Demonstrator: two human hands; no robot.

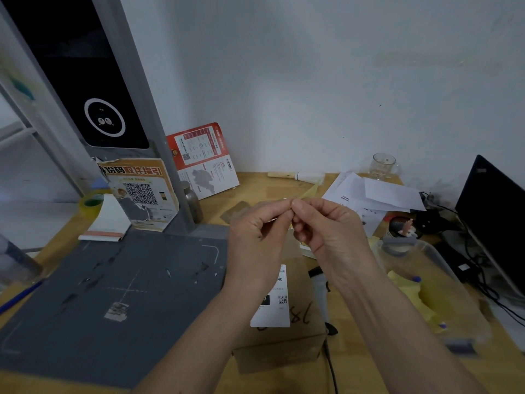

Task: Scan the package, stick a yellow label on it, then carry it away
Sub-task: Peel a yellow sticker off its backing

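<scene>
Both hands are raised together over the desk, fingertips meeting. The left hand (257,231) and right hand (326,226) each pinch the near end of a thin yellow label (309,191), which sticks out from the pinch up and away to the right. Motion blur hides whether a backing strip is being peeled off; the grip looks like a peel or a separation, judged from the opposed thumbs.

The package (287,331), a brown cardboard box, lies directly below the hands and nearer to the person, partly under both forearms. Its long axis runs roughly toward and away from the person. A white shipping label (274,302) covers part of its top face, under the left wrist; bare cardboard with handwritten digits shows beside that, under the right forearm.

Judgement: the coming move is straight down and back toward the body. The right hand sits nearer the bare cardboard, so it probably places the label. The grey scan pad (113,294) lies left of the left hand.
</scene>
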